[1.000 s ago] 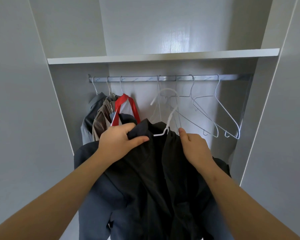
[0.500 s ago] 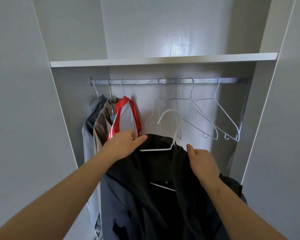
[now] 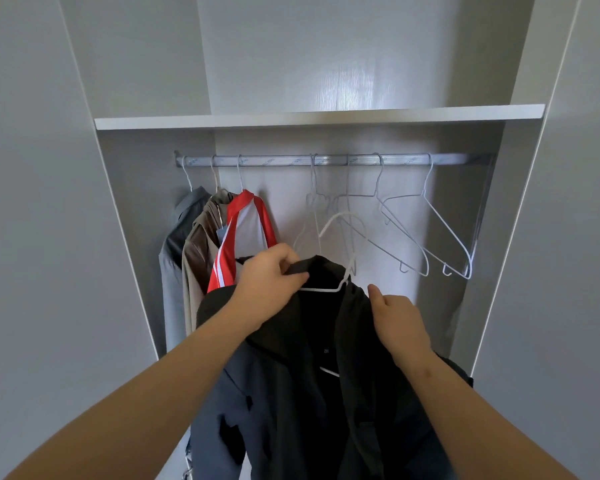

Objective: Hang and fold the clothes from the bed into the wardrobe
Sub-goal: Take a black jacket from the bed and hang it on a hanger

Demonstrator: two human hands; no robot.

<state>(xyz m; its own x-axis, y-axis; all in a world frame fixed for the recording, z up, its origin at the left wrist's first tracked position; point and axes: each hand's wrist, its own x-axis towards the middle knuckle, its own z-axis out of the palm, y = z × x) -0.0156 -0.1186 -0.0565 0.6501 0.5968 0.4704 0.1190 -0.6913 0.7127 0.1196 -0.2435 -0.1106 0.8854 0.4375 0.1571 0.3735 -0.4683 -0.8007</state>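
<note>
Left hand (image 3: 271, 278) and right hand (image 3: 397, 322) grip dark garment (image 3: 309, 393); wardrobe (image 3: 132, 220) holds hung clothes (image 3: 201, 244).

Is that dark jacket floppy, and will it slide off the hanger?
Probably floppy: the dark jacket sags in folds below the left hand gripping its collar. It looks fairly light, since the thin white wire hanger carries it unbent. It might slip: the right hand holds its shoulder.
</note>
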